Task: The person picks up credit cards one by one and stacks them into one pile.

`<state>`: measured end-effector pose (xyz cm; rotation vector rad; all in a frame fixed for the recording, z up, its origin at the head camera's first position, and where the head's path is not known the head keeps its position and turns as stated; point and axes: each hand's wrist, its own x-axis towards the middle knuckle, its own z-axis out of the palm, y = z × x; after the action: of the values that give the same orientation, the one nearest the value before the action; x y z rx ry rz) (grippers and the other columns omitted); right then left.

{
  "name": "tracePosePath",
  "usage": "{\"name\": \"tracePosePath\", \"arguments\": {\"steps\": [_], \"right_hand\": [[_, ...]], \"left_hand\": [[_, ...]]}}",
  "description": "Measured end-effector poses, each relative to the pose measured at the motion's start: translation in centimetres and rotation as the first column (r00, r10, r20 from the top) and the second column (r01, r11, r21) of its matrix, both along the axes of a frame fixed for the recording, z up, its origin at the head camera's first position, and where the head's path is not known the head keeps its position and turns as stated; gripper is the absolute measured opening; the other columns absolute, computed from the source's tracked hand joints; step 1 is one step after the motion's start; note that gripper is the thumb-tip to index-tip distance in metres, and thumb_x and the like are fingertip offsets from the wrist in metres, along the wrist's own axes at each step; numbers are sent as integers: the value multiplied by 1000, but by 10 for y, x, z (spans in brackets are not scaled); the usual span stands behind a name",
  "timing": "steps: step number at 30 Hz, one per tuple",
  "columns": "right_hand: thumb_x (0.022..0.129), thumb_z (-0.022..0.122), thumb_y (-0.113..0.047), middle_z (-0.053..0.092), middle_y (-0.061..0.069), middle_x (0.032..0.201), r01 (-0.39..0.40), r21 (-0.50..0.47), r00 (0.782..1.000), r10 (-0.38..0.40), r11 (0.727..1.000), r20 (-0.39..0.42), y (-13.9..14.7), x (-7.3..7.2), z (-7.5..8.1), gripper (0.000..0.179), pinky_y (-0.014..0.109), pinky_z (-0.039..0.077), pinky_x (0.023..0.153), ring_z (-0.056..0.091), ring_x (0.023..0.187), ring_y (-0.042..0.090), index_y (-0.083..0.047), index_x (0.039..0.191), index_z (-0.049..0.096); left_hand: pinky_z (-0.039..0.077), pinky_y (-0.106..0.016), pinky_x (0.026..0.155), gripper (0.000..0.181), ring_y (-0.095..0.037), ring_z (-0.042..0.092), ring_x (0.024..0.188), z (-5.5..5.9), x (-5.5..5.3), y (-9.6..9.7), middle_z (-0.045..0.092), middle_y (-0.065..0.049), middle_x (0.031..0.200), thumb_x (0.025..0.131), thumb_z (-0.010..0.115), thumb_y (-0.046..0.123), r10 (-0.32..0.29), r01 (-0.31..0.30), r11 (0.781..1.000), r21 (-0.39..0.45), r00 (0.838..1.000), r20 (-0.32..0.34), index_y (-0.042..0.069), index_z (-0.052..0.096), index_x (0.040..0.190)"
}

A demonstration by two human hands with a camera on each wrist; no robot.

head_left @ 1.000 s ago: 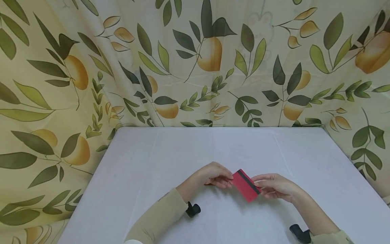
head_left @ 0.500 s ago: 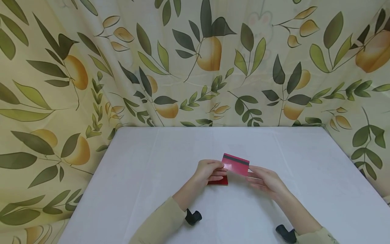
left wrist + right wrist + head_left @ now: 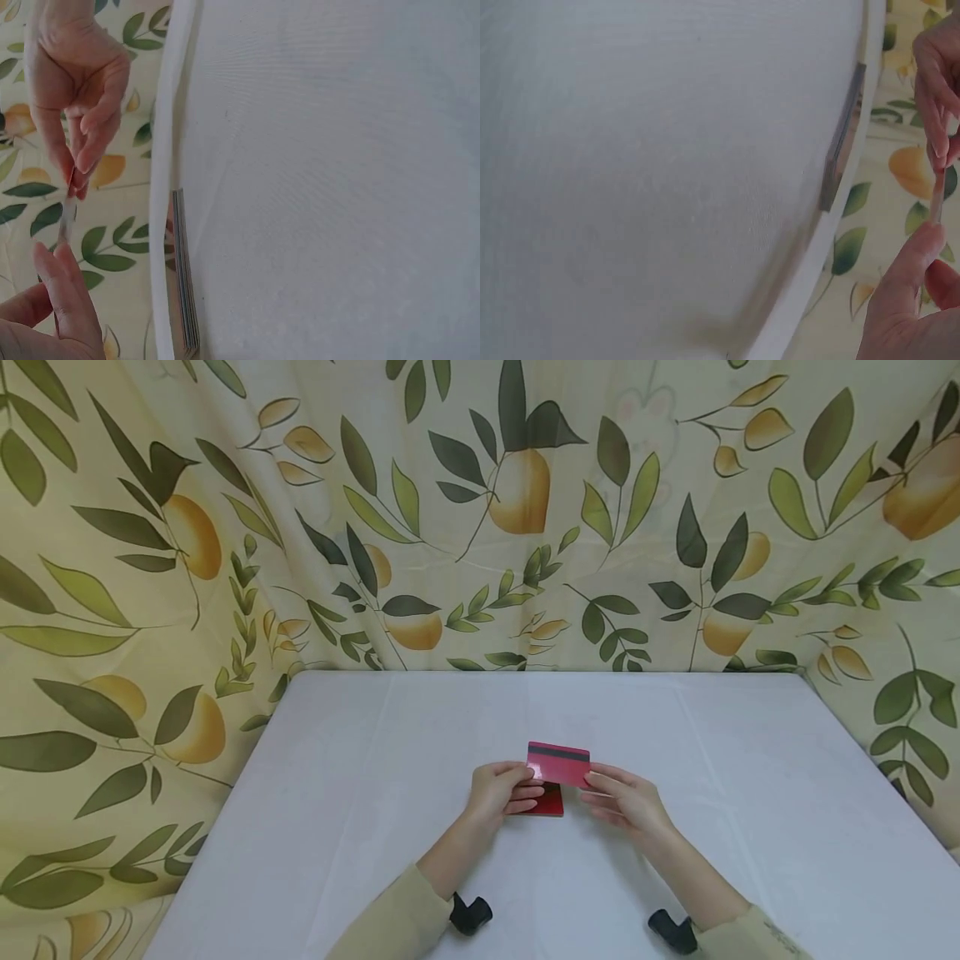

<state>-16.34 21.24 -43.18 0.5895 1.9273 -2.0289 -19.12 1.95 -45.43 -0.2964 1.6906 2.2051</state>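
Note:
A pinkish-red card with a dark stripe along its upper part is held up above the table in the head view. My left hand pinches its left edge, while my right hand holds the right edge. Below the card and partly behind my left fingers lies a red flat thing on the table. The left wrist view shows it edge-on as a thin layered stack. Both wrist views show the held card nearly edge-on between the two hands.
A white-covered table spreads around the hands. Behind it hangs a curtain printed with leaves and fruit. Small black devices sit at both wrists, close above the table.
The card has turned from a steep slant to nearly level and moved up and left. The right hand has shifted left with it, and the red stack is now partly uncovered.

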Motion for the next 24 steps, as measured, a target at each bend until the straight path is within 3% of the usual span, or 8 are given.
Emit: {"name": "tracePosePath", "arguments": {"steps": [6, 12, 17, 24], "right_hand": [[85, 65, -27, 70, -1, 85, -16, 30, 1000, 17, 999, -9, -11, 0, -5, 57, 21, 54, 65, 68, 77, 14, -2, 133, 45], [86, 64, -26, 70, 2, 85, -32, 48, 999, 32, 998, 8, -19, -2, -11, 54, 20, 53, 59, 68, 74, 16, -2, 131, 47], [86, 64, -23, 70, 5, 82, -53, 74, 999, 52, 996, 14, -23, -3, -15, 51, 19, 52, 55, 68, 69, 16, 0, 129, 49], [86, 64, -20, 70, 6, 82, -82, 75, 996, 80, 994, 27, -25, -2, -19, 49, 20, 53, 54, 67, 63, 15, 2, 128, 49]], "left_hand": [[56, -28, 58, 24, -22, 68, 69, -8, 4, -10, 68, -19, 86, 84, 62, 6, 29, -29, 1000, 3, 1000, -2, -6, 60, 104], [57, -32, 59, 37, -26, 68, 68, -11, 8, -19, 68, -18, 83, 83, 61, 4, 40, -40, 999, -21, 999, 18, -1, 55, 120], [56, -31, 56, 46, -20, 67, 59, -14, 10, -24, 68, -16, 79, 83, 60, 3, 29, -27, 998, -54, 999, 35, 3, 51, 128], [54, -25, 49, 42, -13, 64, 51, -21, 11, -31, 68, -16, 76, 83, 61, 1, -8, 10, 995, -95, 1000, 13, -1, 53, 125]]}}
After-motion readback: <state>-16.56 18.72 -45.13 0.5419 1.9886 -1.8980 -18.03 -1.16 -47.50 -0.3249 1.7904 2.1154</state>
